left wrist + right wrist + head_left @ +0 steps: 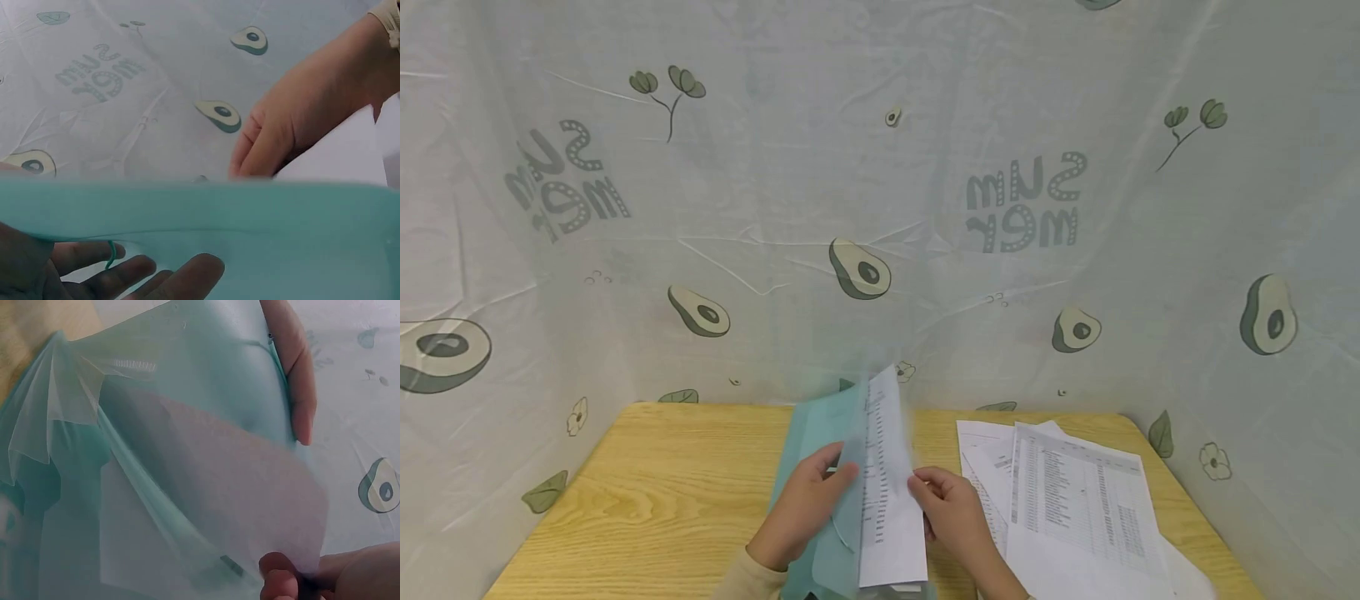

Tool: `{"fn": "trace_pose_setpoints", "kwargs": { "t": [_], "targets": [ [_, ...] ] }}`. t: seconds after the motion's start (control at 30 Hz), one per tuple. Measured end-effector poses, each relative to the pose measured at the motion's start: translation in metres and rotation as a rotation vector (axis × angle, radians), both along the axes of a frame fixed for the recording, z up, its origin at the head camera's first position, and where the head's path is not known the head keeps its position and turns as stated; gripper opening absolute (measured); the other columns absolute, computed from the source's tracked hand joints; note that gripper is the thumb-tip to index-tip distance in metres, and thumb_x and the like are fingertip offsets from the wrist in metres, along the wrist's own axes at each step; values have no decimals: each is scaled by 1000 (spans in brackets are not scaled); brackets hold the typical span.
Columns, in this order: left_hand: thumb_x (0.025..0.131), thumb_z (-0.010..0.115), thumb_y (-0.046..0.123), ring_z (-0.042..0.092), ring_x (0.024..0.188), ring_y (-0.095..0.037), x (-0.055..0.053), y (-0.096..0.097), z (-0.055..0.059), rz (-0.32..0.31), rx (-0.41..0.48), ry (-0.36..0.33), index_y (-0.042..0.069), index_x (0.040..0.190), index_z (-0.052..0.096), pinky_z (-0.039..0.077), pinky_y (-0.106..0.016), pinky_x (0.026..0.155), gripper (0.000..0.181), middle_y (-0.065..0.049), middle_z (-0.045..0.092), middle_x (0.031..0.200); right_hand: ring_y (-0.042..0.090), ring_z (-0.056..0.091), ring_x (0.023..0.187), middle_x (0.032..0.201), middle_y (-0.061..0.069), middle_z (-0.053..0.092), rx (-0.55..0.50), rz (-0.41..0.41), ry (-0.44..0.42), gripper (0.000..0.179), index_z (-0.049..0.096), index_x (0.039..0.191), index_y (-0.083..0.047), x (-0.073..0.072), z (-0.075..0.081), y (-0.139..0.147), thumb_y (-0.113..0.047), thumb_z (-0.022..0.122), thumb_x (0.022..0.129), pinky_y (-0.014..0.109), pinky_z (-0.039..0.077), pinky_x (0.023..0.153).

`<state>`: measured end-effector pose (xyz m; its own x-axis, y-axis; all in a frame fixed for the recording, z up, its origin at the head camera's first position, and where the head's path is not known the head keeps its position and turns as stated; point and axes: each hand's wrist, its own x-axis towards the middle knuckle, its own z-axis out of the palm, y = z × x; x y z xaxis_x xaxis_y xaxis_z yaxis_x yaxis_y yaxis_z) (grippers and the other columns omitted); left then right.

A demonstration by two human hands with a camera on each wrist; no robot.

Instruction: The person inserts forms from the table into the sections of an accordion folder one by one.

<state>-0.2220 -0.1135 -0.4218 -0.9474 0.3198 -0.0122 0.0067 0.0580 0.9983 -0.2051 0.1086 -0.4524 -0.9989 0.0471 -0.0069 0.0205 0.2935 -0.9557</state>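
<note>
A teal translucent document folder (827, 433) with a pleated inner edge stands partly open at the table's middle. My left hand (808, 500) holds its cover, thumb on one side and fingers on the other; in the left wrist view the fingers (194, 275) show below the teal plastic. Inside the folder's mouth is a printed paper sheet (891, 500), tilted up. With thumb and fingers my right hand (951, 504) pinches the right edge of that sheet. The right wrist view shows the sheet (250, 481) bending between the folder's layers, its lower part hidden by them.
Several loose printed papers (1082, 500) lie overlapping on the right of the wooden table (647, 483). A thin cord (841, 536) hangs on the folder's cover. A pale curtain (775, 167) with avocado prints encloses the back and sides.
</note>
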Motion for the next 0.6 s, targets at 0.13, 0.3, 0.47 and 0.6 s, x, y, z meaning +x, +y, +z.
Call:
{"fn": "trace_pose_setpoints", "kwargs": {
  "t": [0.13, 0.3, 0.47, 0.6],
  "targets": [
    [107, 55, 18, 63, 107, -27, 0, 1, 1, 43, -20, 10, -3, 150, 47, 56, -37, 84, 49, -23, 60, 135, 12, 53, 47, 61, 1, 60, 11, -2, -4, 23, 72, 110, 1, 0, 3, 3, -20, 67, 101, 21, 46, 45],
    [107, 53, 15, 63, 104, -25, -1, 1, 1, 110, -30, 13, -3, 150, 47, 55, -36, 81, 47, -21, 59, 135, 12, 55, 48, 61, 2, 60, -24, 3, -11, 19, 72, 102, 1, 1, 8, 6, -17, 69, 99, 22, 49, 48],
    [107, 53, 14, 63, 103, -25, -2, 1, 1, 128, -21, 15, -1, 149, 48, 55, -36, 81, 46, -19, 60, 131, 11, 54, 48, 63, 2, 61, -31, 16, -2, 17, 72, 100, 1, 1, 9, 6, -15, 70, 99, 21, 48, 48],
    [107, 55, 16, 64, 105, -25, -1, 2, 2, 114, -15, 13, -1, 150, 47, 54, -36, 83, 47, -19, 59, 132, 11, 53, 48, 64, 2, 61, -14, 15, 5, 16, 73, 99, 1, 1, 9, 6, -14, 69, 99, 20, 46, 47]
  ]
}}
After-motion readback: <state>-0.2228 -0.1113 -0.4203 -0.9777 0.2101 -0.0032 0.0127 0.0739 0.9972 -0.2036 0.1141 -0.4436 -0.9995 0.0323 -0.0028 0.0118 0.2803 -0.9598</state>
